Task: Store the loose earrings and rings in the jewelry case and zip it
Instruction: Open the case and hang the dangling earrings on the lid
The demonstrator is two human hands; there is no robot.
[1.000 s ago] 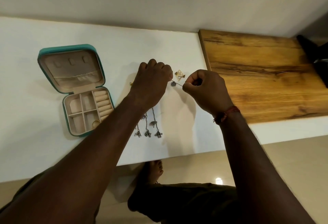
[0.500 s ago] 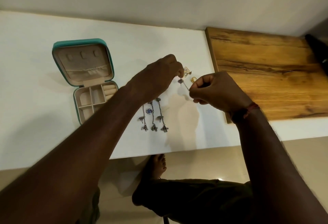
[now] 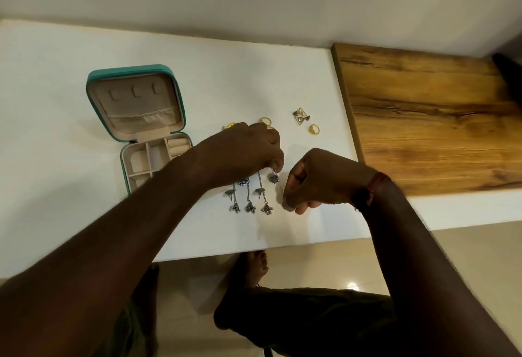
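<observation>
A teal jewelry case (image 3: 132, 74) lies open on the white table (image 3: 56, 159), its lid back and its beige compartments showing. My left hand (image 3: 243, 150) and my right hand (image 3: 319, 181) both pinch one silver earring (image 3: 273, 178) with a blue stone, holding it just above the table between them. Three long silver dangle earrings (image 3: 250, 195) lie side by side below my left hand. A gold ring (image 3: 314, 129), a gold geometric piece (image 3: 300, 116) and another gold ring (image 3: 266, 121) lie further back. A gold item (image 3: 229, 125) peeks out behind my left hand.
A wooden board (image 3: 429, 119) covers the table's right part. The table's front edge runs below the earrings, with tiled floor (image 3: 466, 257) and my bare feet (image 3: 254, 269) beneath. A wall stands behind the table.
Both hands have come nearer and lower with the small earring, from beside the gold pieces to beside the dangle earrings. The gold rings behind are uncovered.
</observation>
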